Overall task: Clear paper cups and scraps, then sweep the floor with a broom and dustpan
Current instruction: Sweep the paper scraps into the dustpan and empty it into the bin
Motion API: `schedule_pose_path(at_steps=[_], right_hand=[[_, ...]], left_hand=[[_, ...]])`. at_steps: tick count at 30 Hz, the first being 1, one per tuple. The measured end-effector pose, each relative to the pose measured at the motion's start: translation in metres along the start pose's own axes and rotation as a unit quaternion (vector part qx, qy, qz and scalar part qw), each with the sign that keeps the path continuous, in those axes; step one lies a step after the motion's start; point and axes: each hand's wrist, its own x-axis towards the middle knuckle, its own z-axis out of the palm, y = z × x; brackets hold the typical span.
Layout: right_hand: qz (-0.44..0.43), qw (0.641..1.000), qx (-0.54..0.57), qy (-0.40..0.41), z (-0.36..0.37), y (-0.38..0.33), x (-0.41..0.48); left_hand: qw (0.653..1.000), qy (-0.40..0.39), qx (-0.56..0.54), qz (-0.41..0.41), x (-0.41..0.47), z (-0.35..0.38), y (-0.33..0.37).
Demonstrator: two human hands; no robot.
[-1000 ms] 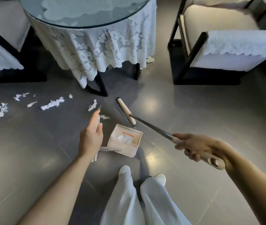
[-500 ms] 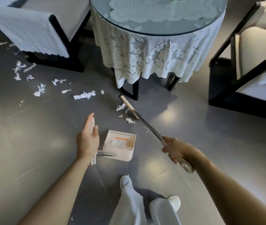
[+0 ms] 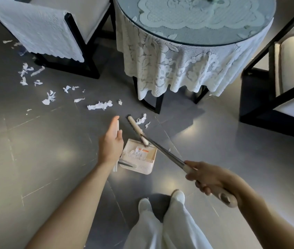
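By the dustpan (image 3: 135,168) mouth, broom (image 3: 161,152) pulled closer (scraps (image 3: 136,151) inside)

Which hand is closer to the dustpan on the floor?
Left. The left hand holds the dustpan by its handle, right beside it; the right hand grips the broom farther off.

The left forearm (image 3: 74,200) reaches in bare from the lower left, wrist straight. The left hand (image 3: 110,146) stands on edge, fingers extended and close together along the upright dustpan handle (image 3: 118,124), thumb closed against it from the right. The right forearm (image 3: 271,225) comes in from the lower right corner. The right hand (image 3: 209,178) is knuckles up, fingers curled around the broom handle (image 3: 166,154) at its pale grip.
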Motion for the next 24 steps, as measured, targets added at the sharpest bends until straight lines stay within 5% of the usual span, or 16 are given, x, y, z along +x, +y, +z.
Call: schedule_pose_path(at_steps=[9, 14, 18, 24], right_hand=[[-0.073, 0.980, -0.174, 0.066, -0.075, -0.089, 0.074], [-0.043, 0.972, -0.230, 0.006, -0.082, -0.099, 0.110], [-0.013, 0.971, -0.232, -0.061, -0.070, -0.071, 0.099], [0.038, 0.990, -0.095, -0.097, -0.068, -0.027, 0.045]], left_hand=[[0.998, 0.047, 0.004, -0.046, 0.030, 0.004, 0.007], [0.998, 0.051, 0.016, -0.034, 0.047, 0.009, 0.013], [0.998, 0.050, 0.022, -0.035, 0.054, 0.006, 0.009], [0.999, 0.027, -0.004, -0.015, 0.041, 0.007, 0.008]])
